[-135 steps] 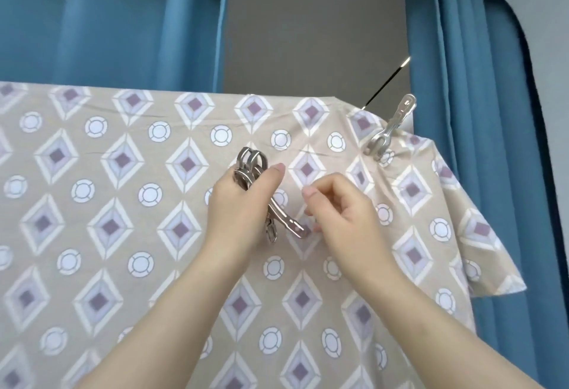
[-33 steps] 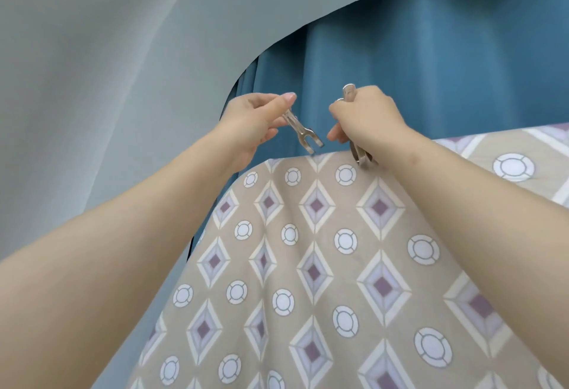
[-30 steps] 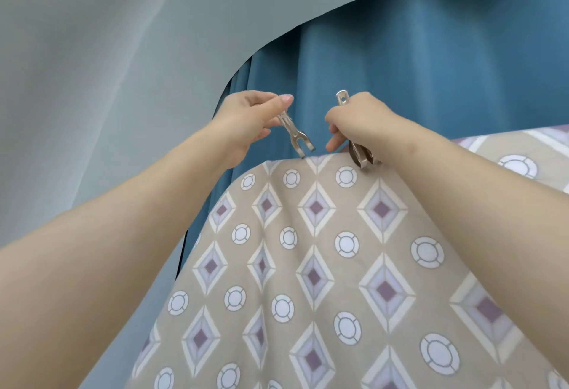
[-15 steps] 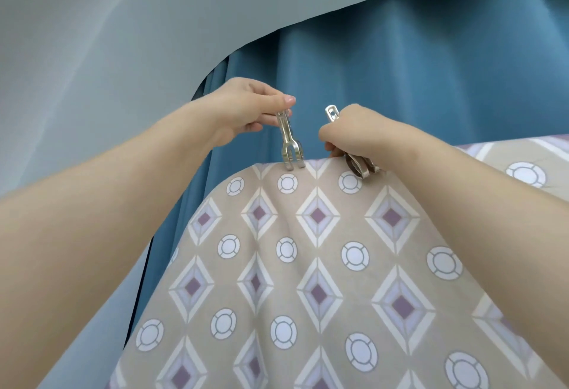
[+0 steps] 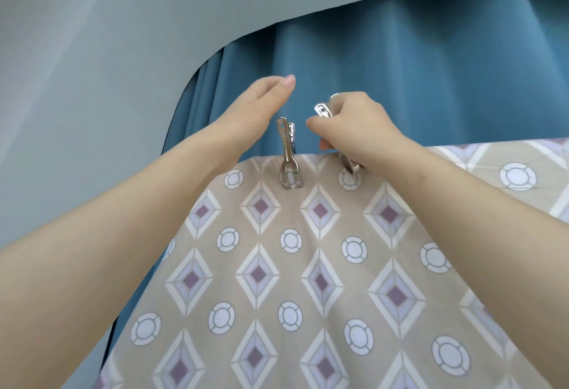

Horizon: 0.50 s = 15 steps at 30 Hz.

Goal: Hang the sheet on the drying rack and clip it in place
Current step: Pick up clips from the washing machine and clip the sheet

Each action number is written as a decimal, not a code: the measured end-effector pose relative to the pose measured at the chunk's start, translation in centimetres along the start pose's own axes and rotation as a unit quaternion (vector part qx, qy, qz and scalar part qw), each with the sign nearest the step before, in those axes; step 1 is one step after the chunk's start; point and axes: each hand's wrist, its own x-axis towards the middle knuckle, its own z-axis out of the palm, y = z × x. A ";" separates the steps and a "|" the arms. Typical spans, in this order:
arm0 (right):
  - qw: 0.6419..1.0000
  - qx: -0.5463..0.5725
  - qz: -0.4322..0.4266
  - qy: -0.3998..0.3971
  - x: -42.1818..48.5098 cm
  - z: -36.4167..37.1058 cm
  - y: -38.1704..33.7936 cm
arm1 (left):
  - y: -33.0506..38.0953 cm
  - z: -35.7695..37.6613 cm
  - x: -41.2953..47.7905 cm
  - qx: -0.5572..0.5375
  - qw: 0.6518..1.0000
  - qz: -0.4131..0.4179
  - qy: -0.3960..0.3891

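Here, the patterned sheet (image 5: 320,265) fills the lower centre and right of the frame, draped over a top edge that hides the drying rack. One metal clip (image 5: 289,157) stands upright at centre frame, its jaws closed over that edge near the sheet's left corner. The left hand (image 5: 261,102), just up and left of the clip, is spread with straight fingers and touches nothing. The right hand (image 5: 357,127), right of centre at the sheet's edge, is curled round spare clips (image 5: 322,110). Judged stage: hanging done, this end clipped; the spare clips suggest more fastening remains. A blue curtain (image 5: 431,80) hangs behind.
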 end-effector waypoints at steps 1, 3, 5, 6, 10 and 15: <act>0.998 -0.054 -0.034 0.008 -0.1 0.0 -0.2 | 0.5 0.0 -0.5 0.006 1.000 0.029 0.004; 0.986 -0.142 -0.088 0.021 -0.4 0.0 -0.7 | 1.2 0.0 -1.6 0.032 0.997 0.076 -0.010; 0.970 -0.196 -0.141 0.028 -0.5 0.1 -1.3 | 1.2 -0.4 -2.5 0.080 0.991 0.108 -0.019; 0.961 -0.221 -0.165 0.031 -0.5 0.2 -1.5 | 0.9 -0.7 -2.7 0.110 0.987 0.119 -0.014; 0.946 -0.251 -0.206 0.017 -0.6 0.7 -2.0 | 0.1 -2.2 -3.3 0.217 0.964 0.146 0.039; 0.951 -0.234 -0.204 0.005 -0.5 1.2 -2.3 | 0.2 -3.3 -4.2 0.282 0.947 0.143 0.057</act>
